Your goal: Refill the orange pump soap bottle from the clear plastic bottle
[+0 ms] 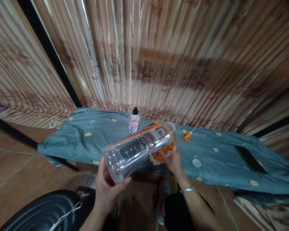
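While the head camera looks down over the knees, I see my left hand wrapped around the base of a large clear plastic bottle with an orange label and a barcode, fingers curled up its near end and the thumb tip pressed against the underside. The bottle lies nearly on its side in the air, its open neck pointing away from those fingers and slightly upward. My right hand sits just past that neck, fingers pinched on a crumpled orange and white cloth-like wad that touches the bottle's far end; what exactly the wad is, I cannot tell.

Beyond both hands lies a blue-grey patterned cloth spread over a low surface. On it, well beyond my fingertips, stands a small clear bottle with a black cap and pink label. An orange pump nozzle with a thin tube lies just beyond my right fingers.

My worry is the grip: the left hand holds only the base, so the long tilted body could twist and slide out. Any liquid left inside might run towards the uncapped neck and soak the wad or cloth.
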`<action>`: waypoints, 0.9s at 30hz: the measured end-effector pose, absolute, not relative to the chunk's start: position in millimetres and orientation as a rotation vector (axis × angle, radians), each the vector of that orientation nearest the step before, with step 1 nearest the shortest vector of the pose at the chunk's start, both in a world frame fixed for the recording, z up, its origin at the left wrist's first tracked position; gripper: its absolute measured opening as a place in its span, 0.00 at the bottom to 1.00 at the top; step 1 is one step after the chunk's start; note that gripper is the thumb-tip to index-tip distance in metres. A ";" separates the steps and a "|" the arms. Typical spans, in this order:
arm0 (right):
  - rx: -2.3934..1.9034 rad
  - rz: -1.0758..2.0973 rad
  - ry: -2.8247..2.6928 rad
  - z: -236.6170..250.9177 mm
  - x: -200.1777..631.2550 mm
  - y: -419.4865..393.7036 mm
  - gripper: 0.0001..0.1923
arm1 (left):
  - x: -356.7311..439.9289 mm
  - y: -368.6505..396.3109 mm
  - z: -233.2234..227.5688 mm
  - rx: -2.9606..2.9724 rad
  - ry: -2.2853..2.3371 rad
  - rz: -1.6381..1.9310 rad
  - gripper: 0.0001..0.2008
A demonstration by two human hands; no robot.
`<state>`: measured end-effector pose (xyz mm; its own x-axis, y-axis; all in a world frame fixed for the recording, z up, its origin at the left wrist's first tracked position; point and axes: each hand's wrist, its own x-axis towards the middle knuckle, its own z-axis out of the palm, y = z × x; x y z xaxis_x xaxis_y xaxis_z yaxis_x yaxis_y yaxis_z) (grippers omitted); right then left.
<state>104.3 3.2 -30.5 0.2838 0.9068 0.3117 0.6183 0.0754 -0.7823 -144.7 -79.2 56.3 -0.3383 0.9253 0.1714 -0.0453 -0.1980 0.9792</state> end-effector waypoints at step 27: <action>-1.611 0.455 -1.387 -25.3 101.6 3.1 0.35 | -145.1 -78.8 57.6 1.077 1.283 1.643 0.36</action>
